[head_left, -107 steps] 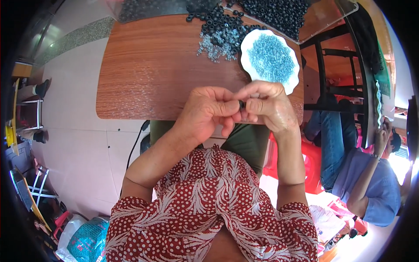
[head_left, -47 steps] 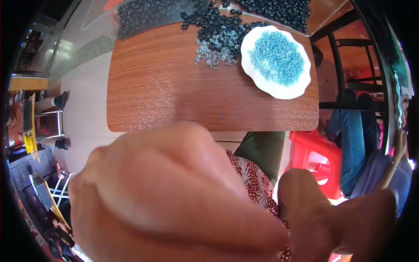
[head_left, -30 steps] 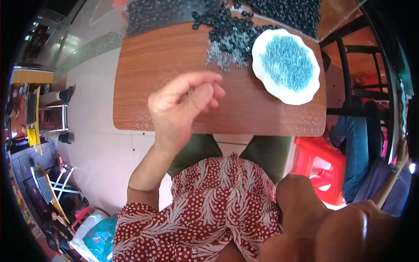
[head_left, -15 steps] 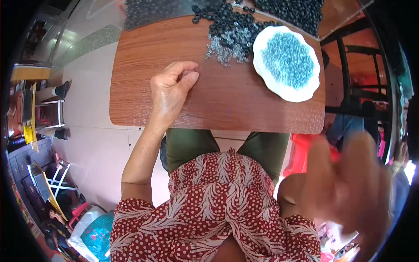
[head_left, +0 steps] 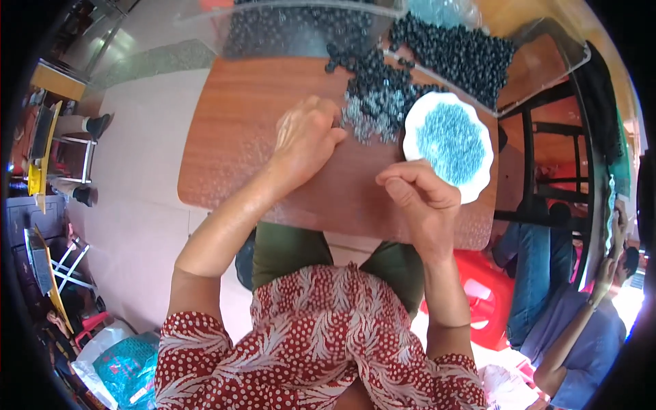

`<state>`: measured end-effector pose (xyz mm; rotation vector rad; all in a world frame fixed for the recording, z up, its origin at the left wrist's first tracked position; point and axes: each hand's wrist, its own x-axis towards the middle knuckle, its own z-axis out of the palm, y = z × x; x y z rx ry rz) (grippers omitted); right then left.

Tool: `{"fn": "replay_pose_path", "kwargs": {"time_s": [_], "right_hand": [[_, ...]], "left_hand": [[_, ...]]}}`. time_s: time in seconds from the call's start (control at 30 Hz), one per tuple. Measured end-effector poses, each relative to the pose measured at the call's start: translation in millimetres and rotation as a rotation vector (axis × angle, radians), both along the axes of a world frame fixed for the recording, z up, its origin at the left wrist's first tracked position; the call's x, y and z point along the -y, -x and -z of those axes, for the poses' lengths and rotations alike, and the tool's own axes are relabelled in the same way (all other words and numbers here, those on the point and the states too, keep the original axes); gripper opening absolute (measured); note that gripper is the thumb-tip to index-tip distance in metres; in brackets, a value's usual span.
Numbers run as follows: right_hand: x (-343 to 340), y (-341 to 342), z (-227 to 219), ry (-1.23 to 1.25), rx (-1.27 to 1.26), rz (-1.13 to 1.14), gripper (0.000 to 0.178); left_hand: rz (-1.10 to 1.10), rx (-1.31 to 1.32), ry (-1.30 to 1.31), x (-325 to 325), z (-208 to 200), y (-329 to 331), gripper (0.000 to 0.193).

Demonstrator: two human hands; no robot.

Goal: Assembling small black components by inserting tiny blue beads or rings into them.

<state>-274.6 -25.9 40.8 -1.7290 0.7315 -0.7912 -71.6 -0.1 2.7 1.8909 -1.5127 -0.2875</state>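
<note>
A small brown wood-grain table [head_left: 236, 102] stands over my knees. My left hand [head_left: 307, 140] rests on it with curled fingers beside a heap of small clear pieces [head_left: 362, 119]; whatever its fingertips hold is hidden. Over the table's right part, my right hand [head_left: 427, 201] is raised in a pinch in front of a white wavy-edged dish [head_left: 484, 179]. Anything between its thumb and finger is too small to make out. Tiny blue-grey beads [head_left: 447, 140] fill the dish. Small black bead-like rings [head_left: 376, 75] lie heaped behind the clear pieces.
Along the far edge stand a clear tray [head_left: 517, 102] with black beads [head_left: 458, 58] and another see-through container of black beads [head_left: 294, 31]. A red plastic stool [head_left: 488, 318] is at my right, near a person in blue clothing [head_left: 581, 342]. A teal-and-white bag [head_left: 126, 365] lies lower left.
My right hand has come from the lower right, blurred, to above the table by the dish. My left hand has shifted right toward the clear pieces. The view has tilted.
</note>
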Motion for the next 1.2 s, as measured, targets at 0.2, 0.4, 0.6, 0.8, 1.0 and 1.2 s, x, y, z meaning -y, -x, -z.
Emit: {"fn": "replay_pose_path", "kwargs": {"time_s": [0.2,0.4,0.6,0.8,1.0,1.2], "right_hand": [[13.2,-17.9,6.2,-0.047,-0.054,0.051,0.011],[12.9,-28.1,10.8,0.062,-0.107,-0.019,0.011],[17.8,-26.1,15.0,0.071,-0.131,0.003,0.010],[28.0,-36.5,21.2,0.245,-0.229,0.053,0.012],[40.4,-64.5,30.3,0.843,-0.298,0.053,0.018],[48.9,-86.7,35.1,1.152,-0.435,-0.113,0.014]], "left_hand": [[-0.087,0.137,0.219,40.2,2.6,-37.4,0.021],[-0.119,0.311,0.109,73.7,17.3,-47.9,0.017],[-0.002,0.435,0.165,74.8,26.8,-55.4,0.013],[0.035,-0.072,0.111,40.4,17.5,-56.9,0.011],[0.007,-1.172,-0.131,-3.2,-6.8,-52.4,0.011],[0.017,-1.502,-0.068,-30.0,-3.3,-45.6,0.015]]}}
